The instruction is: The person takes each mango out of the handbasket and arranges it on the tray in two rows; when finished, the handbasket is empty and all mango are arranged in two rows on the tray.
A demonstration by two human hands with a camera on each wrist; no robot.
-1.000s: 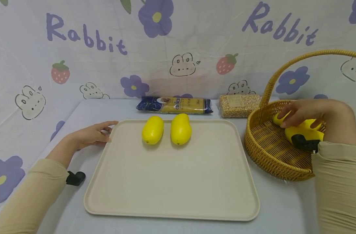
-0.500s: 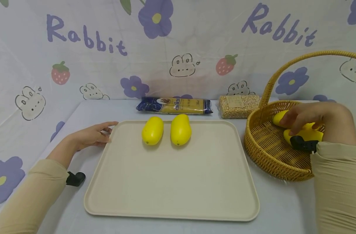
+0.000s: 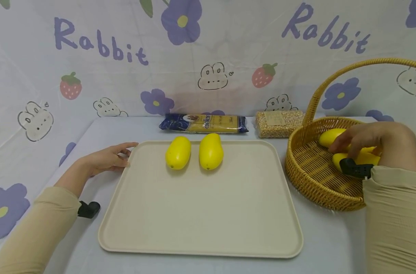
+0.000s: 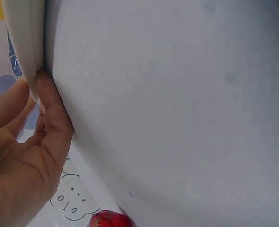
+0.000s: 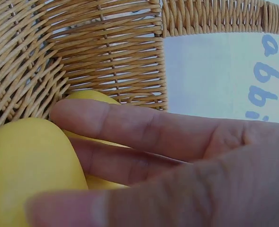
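Inside the brown wicker basket (image 3: 302, 180), the right hand (image 3: 375, 139) spans a smooth yellow oval fruit (image 5: 32, 161), probably firm, slippery, best cupped mid-body; grip unclear. The left hand (image 3: 108, 156) pinches the beige rectangular tray (image 3: 201, 213).

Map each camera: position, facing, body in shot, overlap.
Head: worn on the head, facing forward and down at the tray and basket; both beige sleeves, left grip and right grip show.
Left wrist: on that wrist, facing the tray's edge and tabletop; left grip shows.
Right wrist: on that wrist, facing into the basket; right grip shows.
Shared: head and right wrist both show basket, right grip and yellow fruit.
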